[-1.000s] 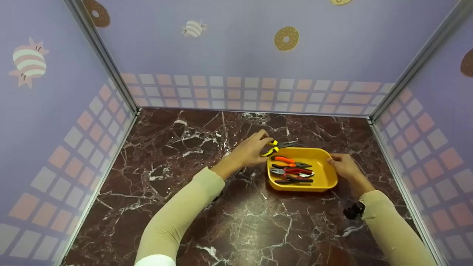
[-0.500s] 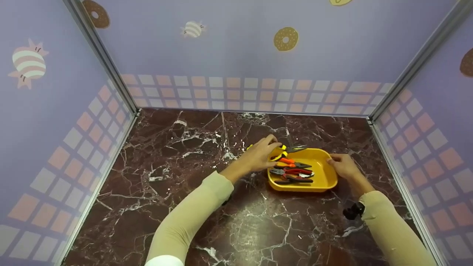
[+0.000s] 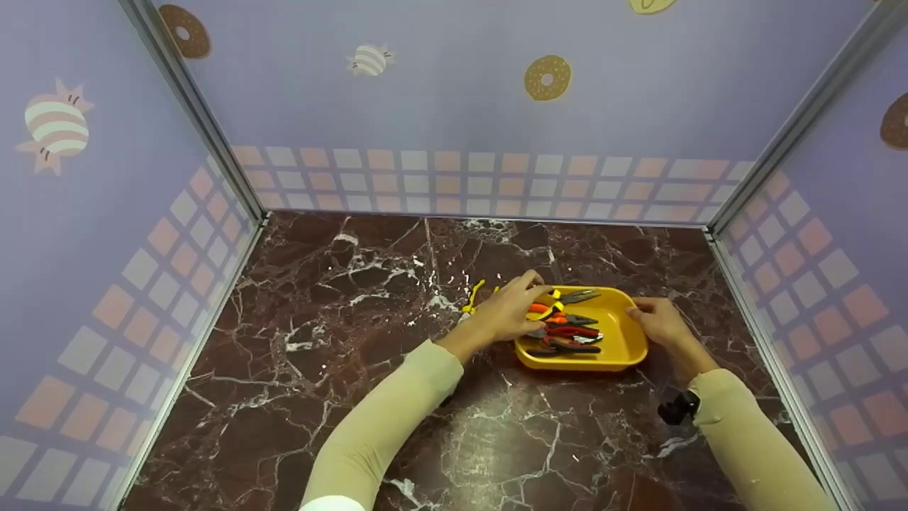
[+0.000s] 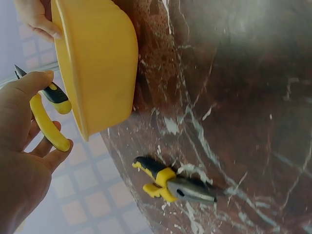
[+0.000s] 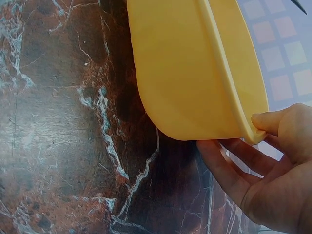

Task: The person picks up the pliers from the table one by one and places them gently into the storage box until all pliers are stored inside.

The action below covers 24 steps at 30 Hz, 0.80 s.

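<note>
My left hand grips a pair of yellow-and-black pliers by the handles, over the left end of a yellow plastic tray. Their metal jaws point right, above the tray's far side. Inside the tray lie orange-handled pliers, red-handled pliers and a dark-handled tool, partly covered by the left hand. My right hand pinches the tray's right rim, thumb inside and fingers outside, as the right wrist view shows.
Another pair of yellow-and-black pliers lies on the dark marbled tabletop, left of the tray; in the head view the left hand partly hides it. Patterned panels enclose the table at the back and both sides.
The left hand has carried its pliers rightward and toward me, from behind the tray's left corner to over the tray. Another pair of pliers has come into sight behind it. The right hand stays put.
</note>
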Each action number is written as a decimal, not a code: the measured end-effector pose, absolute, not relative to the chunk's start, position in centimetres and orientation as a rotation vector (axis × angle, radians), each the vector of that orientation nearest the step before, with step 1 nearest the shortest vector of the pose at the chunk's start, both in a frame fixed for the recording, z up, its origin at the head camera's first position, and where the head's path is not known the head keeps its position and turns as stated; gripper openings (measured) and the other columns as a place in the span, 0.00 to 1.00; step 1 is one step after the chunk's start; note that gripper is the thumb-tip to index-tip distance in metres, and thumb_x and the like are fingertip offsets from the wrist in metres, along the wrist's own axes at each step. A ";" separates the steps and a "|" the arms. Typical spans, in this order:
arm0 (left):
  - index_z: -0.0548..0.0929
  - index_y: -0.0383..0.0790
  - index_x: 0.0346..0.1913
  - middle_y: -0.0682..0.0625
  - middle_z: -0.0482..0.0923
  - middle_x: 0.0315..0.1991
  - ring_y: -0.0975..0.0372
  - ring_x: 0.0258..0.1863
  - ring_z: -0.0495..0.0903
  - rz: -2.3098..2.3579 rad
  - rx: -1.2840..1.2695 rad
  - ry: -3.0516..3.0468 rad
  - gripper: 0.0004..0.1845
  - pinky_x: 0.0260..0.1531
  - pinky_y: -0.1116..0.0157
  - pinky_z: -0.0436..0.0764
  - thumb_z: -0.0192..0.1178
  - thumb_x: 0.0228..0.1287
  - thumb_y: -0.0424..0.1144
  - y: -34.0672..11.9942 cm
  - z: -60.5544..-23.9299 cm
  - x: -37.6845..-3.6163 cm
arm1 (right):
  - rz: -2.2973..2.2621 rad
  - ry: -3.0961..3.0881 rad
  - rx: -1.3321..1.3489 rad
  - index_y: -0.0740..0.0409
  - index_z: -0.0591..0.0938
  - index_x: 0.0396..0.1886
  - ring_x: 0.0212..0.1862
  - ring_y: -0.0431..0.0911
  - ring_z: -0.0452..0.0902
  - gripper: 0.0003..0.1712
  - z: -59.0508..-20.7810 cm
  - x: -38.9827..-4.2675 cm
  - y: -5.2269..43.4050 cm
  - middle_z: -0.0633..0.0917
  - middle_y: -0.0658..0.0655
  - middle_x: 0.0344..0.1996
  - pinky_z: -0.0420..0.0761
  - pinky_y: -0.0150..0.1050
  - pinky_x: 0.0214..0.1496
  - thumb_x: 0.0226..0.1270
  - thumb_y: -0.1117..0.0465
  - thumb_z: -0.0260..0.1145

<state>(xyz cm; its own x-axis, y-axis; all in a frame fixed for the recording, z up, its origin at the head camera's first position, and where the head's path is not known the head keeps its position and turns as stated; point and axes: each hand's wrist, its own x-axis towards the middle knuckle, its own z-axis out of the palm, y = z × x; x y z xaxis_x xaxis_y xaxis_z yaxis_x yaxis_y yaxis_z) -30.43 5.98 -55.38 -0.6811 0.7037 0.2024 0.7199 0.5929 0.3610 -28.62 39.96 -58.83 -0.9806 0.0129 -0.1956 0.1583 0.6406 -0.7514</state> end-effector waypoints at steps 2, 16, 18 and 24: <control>0.76 0.42 0.75 0.47 0.70 0.66 0.55 0.63 0.75 -0.645 -1.235 -2.773 0.36 0.61 0.61 0.79 0.75 0.67 0.46 6.3 -55.6 -30.5 | -1.248 2.713 0.124 0.76 0.75 0.71 0.57 0.61 0.82 0.25 -58.8 -28.7 39.9 0.80 0.77 0.63 0.84 0.39 0.52 0.84 0.62 0.57; 0.76 0.43 0.75 0.49 0.68 0.69 0.57 0.68 0.72 -0.513 -1.252 -2.821 0.33 0.64 0.64 0.76 0.71 0.71 0.45 7.9 -57.9 -30.9 | -1.247 2.714 0.129 0.76 0.75 0.71 0.56 0.59 0.82 0.25 -59.1 -28.6 39.8 0.81 0.76 0.62 0.83 0.39 0.51 0.84 0.63 0.57; 0.76 0.44 0.75 0.48 0.68 0.69 0.56 0.68 0.72 -0.479 -1.255 -2.811 0.32 0.65 0.63 0.76 0.71 0.71 0.45 8.1 -58.1 -30.9 | -1.247 2.716 0.132 0.76 0.75 0.71 0.56 0.59 0.82 0.25 -59.1 -28.7 39.9 0.80 0.76 0.63 0.84 0.41 0.52 0.85 0.63 0.56; 0.74 0.43 0.76 0.46 0.67 0.69 0.54 0.72 0.69 -0.378 -1.262 -2.794 0.31 0.68 0.62 0.74 0.68 0.73 0.43 8.7 -58.7 -30.9 | -1.225 2.719 0.130 0.76 0.74 0.71 0.58 0.60 0.81 0.26 -59.2 -28.8 40.0 0.79 0.77 0.64 0.84 0.49 0.58 0.85 0.62 0.56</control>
